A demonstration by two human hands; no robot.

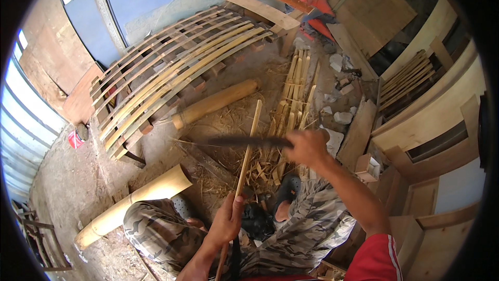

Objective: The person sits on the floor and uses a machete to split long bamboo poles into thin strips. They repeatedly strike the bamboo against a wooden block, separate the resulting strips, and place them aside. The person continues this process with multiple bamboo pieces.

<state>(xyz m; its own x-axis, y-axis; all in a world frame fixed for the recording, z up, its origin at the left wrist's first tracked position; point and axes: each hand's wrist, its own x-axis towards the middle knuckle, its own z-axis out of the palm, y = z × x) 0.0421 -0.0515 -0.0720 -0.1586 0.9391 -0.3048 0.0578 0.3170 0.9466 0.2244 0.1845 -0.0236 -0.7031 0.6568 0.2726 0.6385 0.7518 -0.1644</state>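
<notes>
My left hand [226, 221] is closed around a long, narrow bamboo strip [243, 172], which slants up and away from between my knees. In my right hand [307, 147] is a machete [234, 142], its dark blade pointing left. The blade crosses the strip near its upper end; whether the edge bites into it I cannot tell. Beyond my right foot lies a bundle of split bamboo strips [297, 81], with shavings [260, 169] heaped at its near end. A bamboo pole [215, 103] rests on the ground ahead, and a split bamboo length [135, 203] lies beside my left knee.
A slatted bamboo frame [176, 60] stands on blocks by the blue wall. Boards [265, 10] and a red-and-dark cloth [317, 18] lie at the back. Stone chunks [342, 118] sit right of the bundle. Wooden furniture parts [431, 140] line the right side.
</notes>
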